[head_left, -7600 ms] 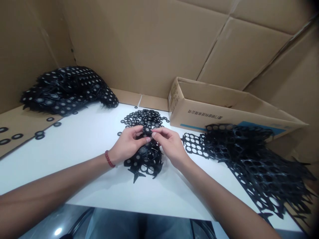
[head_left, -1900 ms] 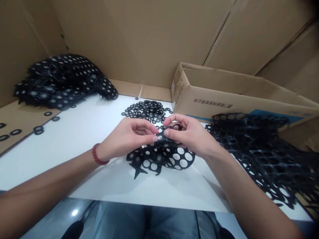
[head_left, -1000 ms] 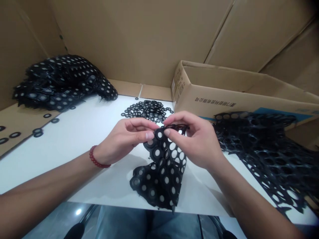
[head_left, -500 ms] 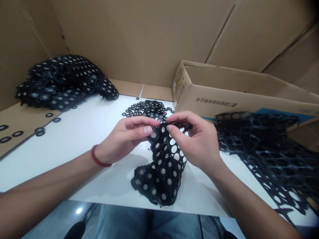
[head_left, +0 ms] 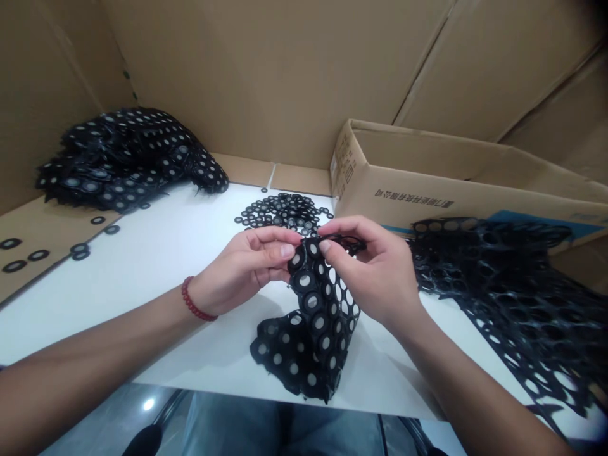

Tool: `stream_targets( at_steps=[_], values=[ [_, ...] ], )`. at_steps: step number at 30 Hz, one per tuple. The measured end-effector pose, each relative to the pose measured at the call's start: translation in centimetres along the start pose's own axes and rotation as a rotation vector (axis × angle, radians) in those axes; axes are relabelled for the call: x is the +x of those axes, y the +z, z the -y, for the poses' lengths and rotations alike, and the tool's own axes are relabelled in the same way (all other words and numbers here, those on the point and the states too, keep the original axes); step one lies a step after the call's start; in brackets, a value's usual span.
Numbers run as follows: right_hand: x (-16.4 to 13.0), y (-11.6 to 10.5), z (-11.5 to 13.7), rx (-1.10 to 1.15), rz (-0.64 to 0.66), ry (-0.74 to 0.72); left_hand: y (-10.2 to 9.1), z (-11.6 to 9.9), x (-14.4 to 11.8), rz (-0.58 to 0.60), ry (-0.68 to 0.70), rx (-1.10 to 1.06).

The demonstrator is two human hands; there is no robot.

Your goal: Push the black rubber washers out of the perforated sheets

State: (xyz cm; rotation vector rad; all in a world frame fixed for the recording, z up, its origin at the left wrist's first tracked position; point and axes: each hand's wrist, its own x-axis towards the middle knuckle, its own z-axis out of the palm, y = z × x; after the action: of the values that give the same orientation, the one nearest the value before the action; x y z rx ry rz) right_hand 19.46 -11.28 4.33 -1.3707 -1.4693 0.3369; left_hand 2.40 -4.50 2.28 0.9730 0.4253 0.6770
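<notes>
Both hands pinch the top edge of a black punched sheet (head_left: 313, 316) held up over the white tabletop (head_left: 180, 253).

The left hand (head_left: 242, 269) has its grip pressed on a ring at the sheet's upper corner, thumb against forefinger; the right hand (head_left: 375, 269) pinches the web just beside it, with the rest of the sheet hanging down and its lower end resting near the tabletop's front edge. To work a ring free cleanly, it seems best to keep both pinches close together and twist gently so the thin web does not tear. Loose rings (head_left: 282, 212) lie in a pile behind the hands, emptied sheets (head_left: 503, 285) to the right beside a cardboard box (head_left: 427, 190), full sheets (head_left: 128, 158) far left.
</notes>
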Motion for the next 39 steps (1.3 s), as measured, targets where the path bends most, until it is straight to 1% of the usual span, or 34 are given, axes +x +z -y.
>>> stream_targets(
  at_steps=[5,11,21,26,31,33,36,39],
  values=[
    [-0.03,-0.04,0.11,0.007,-0.007,-0.005,-0.04,0.12,-0.04,-0.027,-0.035,-0.022],
    [-0.05,-0.06,0.05,0.062,-0.004,0.016,-0.03,0.1,-0.03,-0.031,-0.074,-0.025],
    [0.27,-0.03,0.15,0.149,0.011,0.148,0.01,0.03,0.05,-0.053,-0.065,-0.038],
    [0.3,-0.04,0.09,0.181,0.013,0.176,-0.03,0.03,0.14,-0.028,-0.059,-0.054],
    [0.19,-0.06,-0.01,0.19,-0.01,0.192,-0.14,0.05,0.0,0.036,-0.015,-0.071],
    [0.11,-0.04,-0.11,0.175,-0.017,0.201,-0.14,0.12,-0.1,0.066,0.026,-0.051],
    [-0.03,0.04,-0.25,0.118,-0.071,0.163,-0.15,0.31,-0.21,0.066,0.124,0.048],
    [-0.15,0.18,-0.31,0.061,-0.127,0.084,-0.18,0.48,-0.3,0.019,0.204,0.221]
  ],
)
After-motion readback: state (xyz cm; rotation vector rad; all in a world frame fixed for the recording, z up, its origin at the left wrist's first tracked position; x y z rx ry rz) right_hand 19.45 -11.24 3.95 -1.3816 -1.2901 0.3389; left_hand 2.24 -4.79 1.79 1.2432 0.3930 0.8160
